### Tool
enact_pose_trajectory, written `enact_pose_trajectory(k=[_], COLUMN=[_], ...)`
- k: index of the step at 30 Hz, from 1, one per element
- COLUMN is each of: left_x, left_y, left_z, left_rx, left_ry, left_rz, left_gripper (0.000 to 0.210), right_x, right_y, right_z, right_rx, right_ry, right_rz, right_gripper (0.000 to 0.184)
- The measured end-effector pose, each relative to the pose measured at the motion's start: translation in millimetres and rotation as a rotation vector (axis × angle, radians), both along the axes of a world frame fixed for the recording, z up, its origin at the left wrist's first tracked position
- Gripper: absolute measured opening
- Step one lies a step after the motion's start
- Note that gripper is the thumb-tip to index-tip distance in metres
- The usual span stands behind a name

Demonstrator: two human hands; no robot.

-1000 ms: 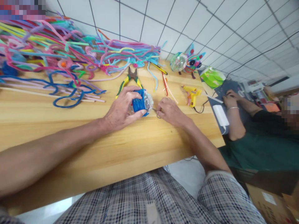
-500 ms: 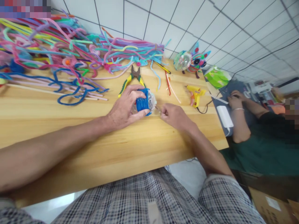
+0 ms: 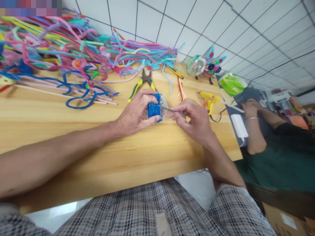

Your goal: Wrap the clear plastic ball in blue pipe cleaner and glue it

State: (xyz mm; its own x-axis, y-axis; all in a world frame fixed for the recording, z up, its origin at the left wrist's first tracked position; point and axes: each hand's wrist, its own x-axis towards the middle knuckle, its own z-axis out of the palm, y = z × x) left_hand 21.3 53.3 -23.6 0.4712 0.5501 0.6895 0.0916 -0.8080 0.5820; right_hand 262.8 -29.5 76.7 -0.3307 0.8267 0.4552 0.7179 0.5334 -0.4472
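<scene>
Blue coil wrapped round clear plastic: your blue-wrapped piece (image 3: pixel 154 111) sits low over the table (image 3: pixel 147 154), just in front of the pliers (image 3: pixel 136 90); I can't tell whether it rests on the wood. Your left hand (image 3: pixel 133 114) grips it, fingers over the top, thumb along the near side. That grip looks the same as half a second ago.

Change is on your right. Your right hand (image 3: pixel 195 121) was a near-fist beside the clear end (image 3: pixel 163 99), with most of its tool covered. Now it has turned and loosened, pinching a slim metal tool (image 3: pixel 166 108) between thumb and fingers, shaft exposed and pointing left. Could be scissors; too small to say.

Tip now lies across the clear end and over the edge of the blue coil. Can't tell if it touches or just passes in front. My read: the work has shifted from the clear end to the coil's edge, so the left grip has to keep the piece from rolling. Watch your left fingertips and thumb, they're close to that tip.

Pliers lie open, unheld. Glue gun (image 3: pixel 209 99) is right of your right hand, well apart from the piece. Stem pile (image 3: pixel 145 54) runs along the back. Co-worker's hand (image 3: pixel 249 106) is far right, clear of your work.
</scene>
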Motion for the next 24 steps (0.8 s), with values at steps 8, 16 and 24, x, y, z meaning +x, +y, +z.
enact_pose_trajectory(k=[8,16,24], left_x=[0.2,0.4,-0.4], left_y=[0.2,0.3,0.3], left_z=[1.6,2.7,4.9], left_rx=[-0.033,-0.031,-0.039], left_ry=[-0.008,-0.019,0.02], left_rz=[-0.015,-0.028,-0.035], left_gripper=[0.041,0.041,0.042], right_x=[-0.1,2.4,7.5], right_y=[9.1,13.6,19.1], right_z=[-4.9,-9.1,-15.0], right_rx=[0.272,0.292,0.257], right_ry=[-0.22,-0.295,-0.35], right_rz=[-0.016,-0.014,-0.005], right_gripper=[0.02,0.018,0.016])
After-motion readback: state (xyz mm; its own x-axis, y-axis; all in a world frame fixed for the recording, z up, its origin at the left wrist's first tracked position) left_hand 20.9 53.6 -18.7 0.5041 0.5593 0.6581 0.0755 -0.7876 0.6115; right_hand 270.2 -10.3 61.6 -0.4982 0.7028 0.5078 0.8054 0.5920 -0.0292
